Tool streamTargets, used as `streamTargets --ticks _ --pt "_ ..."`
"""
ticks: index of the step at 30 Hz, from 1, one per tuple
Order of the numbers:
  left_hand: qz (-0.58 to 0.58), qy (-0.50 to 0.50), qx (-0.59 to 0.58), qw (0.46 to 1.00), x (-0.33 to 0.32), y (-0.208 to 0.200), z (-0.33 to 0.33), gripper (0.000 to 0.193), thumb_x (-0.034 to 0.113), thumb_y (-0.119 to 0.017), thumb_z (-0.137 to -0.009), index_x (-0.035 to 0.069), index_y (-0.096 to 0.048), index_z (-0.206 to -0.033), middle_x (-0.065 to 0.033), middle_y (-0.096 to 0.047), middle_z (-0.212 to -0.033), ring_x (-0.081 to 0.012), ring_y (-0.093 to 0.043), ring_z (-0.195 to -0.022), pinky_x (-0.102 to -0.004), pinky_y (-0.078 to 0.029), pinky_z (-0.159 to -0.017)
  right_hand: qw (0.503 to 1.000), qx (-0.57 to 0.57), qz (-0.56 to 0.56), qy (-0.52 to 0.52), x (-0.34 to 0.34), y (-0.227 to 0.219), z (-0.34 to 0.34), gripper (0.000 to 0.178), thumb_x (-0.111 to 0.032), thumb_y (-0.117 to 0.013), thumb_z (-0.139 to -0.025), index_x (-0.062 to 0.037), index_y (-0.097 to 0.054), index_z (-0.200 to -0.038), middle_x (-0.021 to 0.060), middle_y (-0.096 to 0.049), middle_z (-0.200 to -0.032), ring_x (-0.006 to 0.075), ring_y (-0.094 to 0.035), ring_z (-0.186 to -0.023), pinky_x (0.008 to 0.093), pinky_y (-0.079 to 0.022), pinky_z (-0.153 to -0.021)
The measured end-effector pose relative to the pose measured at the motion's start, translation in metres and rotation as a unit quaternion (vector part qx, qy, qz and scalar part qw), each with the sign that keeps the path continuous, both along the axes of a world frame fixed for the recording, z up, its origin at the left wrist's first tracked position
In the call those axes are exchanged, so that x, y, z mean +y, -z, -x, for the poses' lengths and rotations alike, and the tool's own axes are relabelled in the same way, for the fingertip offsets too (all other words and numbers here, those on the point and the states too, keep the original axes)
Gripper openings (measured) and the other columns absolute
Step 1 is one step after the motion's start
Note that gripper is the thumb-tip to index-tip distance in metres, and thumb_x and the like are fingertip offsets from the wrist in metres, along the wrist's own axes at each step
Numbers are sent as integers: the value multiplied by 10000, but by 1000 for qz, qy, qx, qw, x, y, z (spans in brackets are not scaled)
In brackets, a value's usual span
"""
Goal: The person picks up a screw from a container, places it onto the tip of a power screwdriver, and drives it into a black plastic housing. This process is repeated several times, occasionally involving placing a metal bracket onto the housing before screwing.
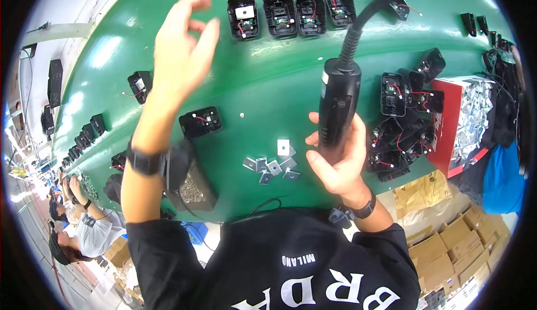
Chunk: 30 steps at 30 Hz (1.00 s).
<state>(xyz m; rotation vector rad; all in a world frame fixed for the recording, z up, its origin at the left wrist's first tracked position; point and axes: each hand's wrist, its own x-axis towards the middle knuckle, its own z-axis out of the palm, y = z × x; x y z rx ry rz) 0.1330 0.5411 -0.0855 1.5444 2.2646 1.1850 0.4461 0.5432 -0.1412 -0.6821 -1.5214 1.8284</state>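
Observation:
My right hand (pixel 342 167) is wrapped round the lower part of a black electric screwdriver (pixel 340 95), whose thick cable rises from its top. Raised over the table at the left, my left hand (pixel 187 47) is empty, with thumb and fingers apart. It is nearest to a row of black plastic housings; the leftmost housing (pixel 244 26) has a pale square metal plate (pixel 245 12) in it, and red wires show in several. Another housing (pixel 200 121) lies below my left hand. Several small metal plates (pixel 273 168) are scattered before me, left of the screwdriver.
A black bin of small screws (pixel 194 190) stands by my left forearm. On the right are a heap of wired housings (pixel 398 142) and a red box (pixel 446 128) full of metal plates. Cardboard boxes (pixel 447 254) lie below the green table (pixel 251 92). Other people (pixel 89 234) sit at far left.

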Motion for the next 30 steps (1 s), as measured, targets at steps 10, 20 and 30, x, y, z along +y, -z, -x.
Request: streamTargets --ticks 10,20,30 --pt "234 303 158 910 -141 -9 -97 304 62 -743 -775 84 -710 -1076 -38 -633 -982 -231 -599 -828 -360 -454 -686 999 0 17 40 1 -5 7 846 34 -723 -797 -12 -252 -1497 247 -594 -1288 207 -663 -946 325 -554 -832" --pt "231 184 66 953 -151 -3 -97 312 39 -824 -710 38 -685 -989 -93 -616 -924 -305 -644 -823 -394 -537 -704 999 -4 11 40 3 -5 6 810 12 -724 -809 -16 -279 -1484 253 -600 -1285 202 -678 -907 317 -562 -785" --pt "325 73 -117 936 -141 -12 -98 162 36 -793 -794 24 -669 -897 -90 -660 -821 -211 -669 -658 -325 -538 -593 998 4 31 45 2 -6 5 830 31 -728 -805 -19 -266 -1494 250 -585 -1295 197 -668 -922 317 -558 -802"
